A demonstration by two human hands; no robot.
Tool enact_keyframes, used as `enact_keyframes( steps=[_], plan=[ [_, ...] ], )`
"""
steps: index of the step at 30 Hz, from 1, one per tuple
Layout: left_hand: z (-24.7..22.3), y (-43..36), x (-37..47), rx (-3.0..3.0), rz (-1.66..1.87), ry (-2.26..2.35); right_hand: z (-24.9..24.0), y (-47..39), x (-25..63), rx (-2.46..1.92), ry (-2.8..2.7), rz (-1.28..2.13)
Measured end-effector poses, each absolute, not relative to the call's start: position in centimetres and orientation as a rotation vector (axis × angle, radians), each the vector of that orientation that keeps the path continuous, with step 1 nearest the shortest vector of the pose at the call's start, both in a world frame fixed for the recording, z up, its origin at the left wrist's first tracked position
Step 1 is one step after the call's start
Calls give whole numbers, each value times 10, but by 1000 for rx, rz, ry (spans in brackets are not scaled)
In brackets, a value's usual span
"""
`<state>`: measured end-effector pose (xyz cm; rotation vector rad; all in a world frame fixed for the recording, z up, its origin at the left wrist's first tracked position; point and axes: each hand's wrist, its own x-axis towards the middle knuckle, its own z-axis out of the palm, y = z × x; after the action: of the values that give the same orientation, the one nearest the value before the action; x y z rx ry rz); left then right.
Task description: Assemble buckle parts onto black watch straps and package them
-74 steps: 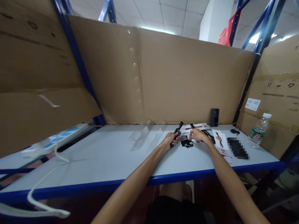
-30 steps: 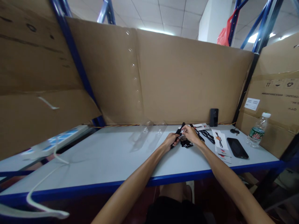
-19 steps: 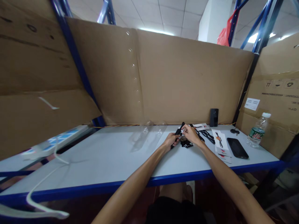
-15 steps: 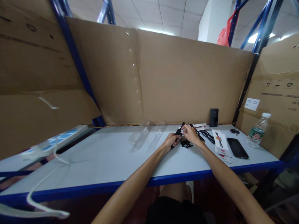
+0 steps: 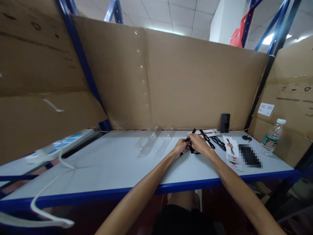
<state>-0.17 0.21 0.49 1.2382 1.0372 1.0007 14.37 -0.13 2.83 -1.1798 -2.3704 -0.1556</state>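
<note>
Grey tbl (image 5: 107, 169) w/ blk tools (image 5: 207, 139), cards (image 5: 231, 147), btl (image 5: 270, 138), keys (image 5: 246, 138) on it.

We see brown cardboard panels (image 5: 195, 81), a smooth pale tabletop (image 5: 110, 166), glossy blue metal posts (image 5: 80, 55), a clear, apparently plastic bottle (image 5: 271, 138).

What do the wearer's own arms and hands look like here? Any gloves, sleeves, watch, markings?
Left hand and right hand are ungloved. Left forearm and right forearm are slim and bare to the picture's lower edge: no sleeves, watch, straps or cables in view, no clear markings. Rings: too small to tell.
</note>
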Motion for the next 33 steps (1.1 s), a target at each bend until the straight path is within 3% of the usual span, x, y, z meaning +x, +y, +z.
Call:
enact_keyframes(
  steps=[8, 17, 33],
  plan=[
    [5, 5, -6, 1221, 965, 996, 21, 13, 145, -1222, -2210, 115],
    [7, 4, -8, 1223, 913, 994, 22, 15, 145, -1145, -2302, -76],
    [8, 3, -7, 1202, 906, 970, 22, 21, 146, -1228, -2166, 152]
  ],
)
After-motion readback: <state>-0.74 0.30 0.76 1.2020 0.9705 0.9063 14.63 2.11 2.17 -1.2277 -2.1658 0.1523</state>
